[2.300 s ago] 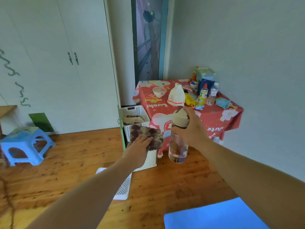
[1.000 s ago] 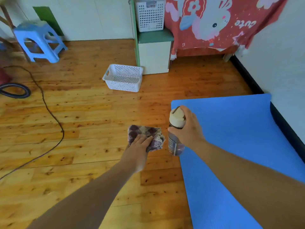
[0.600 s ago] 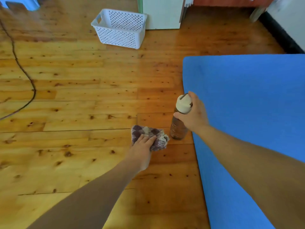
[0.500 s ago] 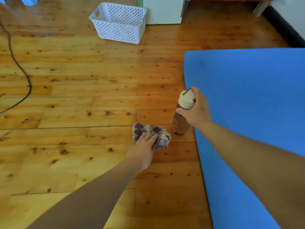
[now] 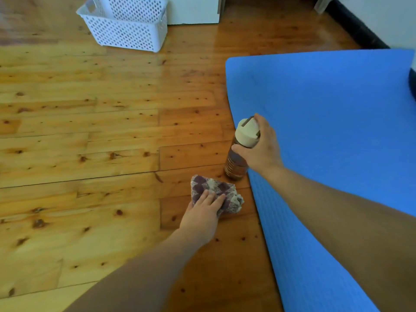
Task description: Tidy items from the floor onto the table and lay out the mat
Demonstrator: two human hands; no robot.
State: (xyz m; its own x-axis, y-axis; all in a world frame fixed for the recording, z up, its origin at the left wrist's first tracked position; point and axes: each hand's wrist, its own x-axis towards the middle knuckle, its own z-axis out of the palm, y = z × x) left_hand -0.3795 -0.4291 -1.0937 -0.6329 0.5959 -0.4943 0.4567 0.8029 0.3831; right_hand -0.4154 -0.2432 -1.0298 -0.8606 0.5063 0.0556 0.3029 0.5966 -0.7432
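Both hands have dropped all the way to floor level since a couple seconds back, when they were up in the air facing the table, so now the view is basically straight down at the wooden floor. Left hand is pressed flat on top of the checkered cloth, fingers spread over its near half, and the cloth is bunched up on the boards right under it, purple and cream squares poking out past the fingertips. Can't really tell if it's gripping or just resting on it, looks more like palm-down holding it in place. Right hand is wrapped around the neck of the bottle, just under the cream cap, so that's a closed grip on the bottle. Bottle is standing upright with its base on the floor, right next to the left edge of the blue mat, pretty much touching it. Cloth sits just in front of the bottle, a bit toward the camera, and close to the mat edge too but not on it. Mat is laid flat along the right side, running up toward the wall. Further back there's a white plastic basket on the floor, well away from both hands, with a white cabinet behind it.
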